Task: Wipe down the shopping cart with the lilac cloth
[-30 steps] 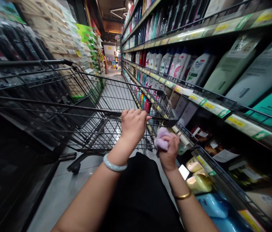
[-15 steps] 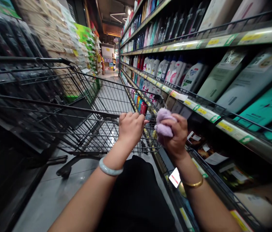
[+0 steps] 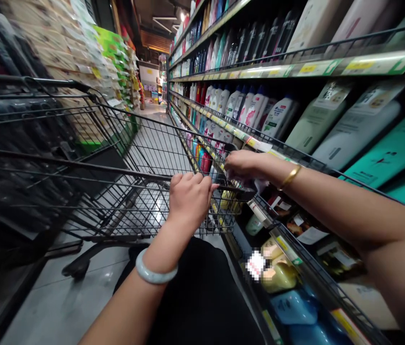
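Note:
My left hand (image 3: 190, 197) is closed round the handle bar of a black wire shopping cart (image 3: 80, 163); a pale bangle sits on that wrist. My right hand (image 3: 242, 165), with a gold bangle, reaches palm down over the cart's near right corner, fingers curled. What those fingers hold is hidden; no lilac cloth shows. The cart's basket looks bare inside.
Shelves of shampoo and wash bottles (image 3: 252, 103) run close along the right, with yellow price strips (image 3: 317, 67) and low wire bins of soaps (image 3: 281, 275). Stacked packs (image 3: 62, 43) line the left. The grey aisle floor (image 3: 152, 112) stretches ahead.
My right hand rose from beside the handle and swung over the cart's right corner; the lilac cloth it gripped no longer shows. The left hand kept its hold as the cart rolled forward.

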Motion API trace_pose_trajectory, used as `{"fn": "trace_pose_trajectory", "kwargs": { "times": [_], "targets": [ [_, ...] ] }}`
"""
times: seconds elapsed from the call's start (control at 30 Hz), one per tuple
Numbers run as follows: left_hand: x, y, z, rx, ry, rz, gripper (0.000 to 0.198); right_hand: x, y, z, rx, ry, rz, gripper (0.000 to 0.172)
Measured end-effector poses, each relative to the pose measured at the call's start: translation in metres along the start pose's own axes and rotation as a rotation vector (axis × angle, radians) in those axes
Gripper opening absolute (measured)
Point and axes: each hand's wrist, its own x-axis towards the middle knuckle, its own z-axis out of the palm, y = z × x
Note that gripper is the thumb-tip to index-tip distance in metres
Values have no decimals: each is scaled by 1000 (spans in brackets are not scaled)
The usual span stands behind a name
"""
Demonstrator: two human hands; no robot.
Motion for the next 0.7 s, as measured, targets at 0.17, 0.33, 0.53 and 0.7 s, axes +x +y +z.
{"fn": "trace_pose_trajectory", "kwargs": {
  "times": [0.17,0.33,0.53,0.7],
  "targets": [
    [10,-1,-14,-88,-72,-23,47,16,-4,10,-409,-158,-54,18],
    [32,-2,-15,-39,-166,-17,49,16,-14,26,-371,-493,-294,28],
    [33,-6,-1,32,-16,11,54,54,15,10,-567,-123,-74,23],
    [23,-11,3,-22,136,85,48,37,-10,26,-504,-367,-132,25]
  ]
}}
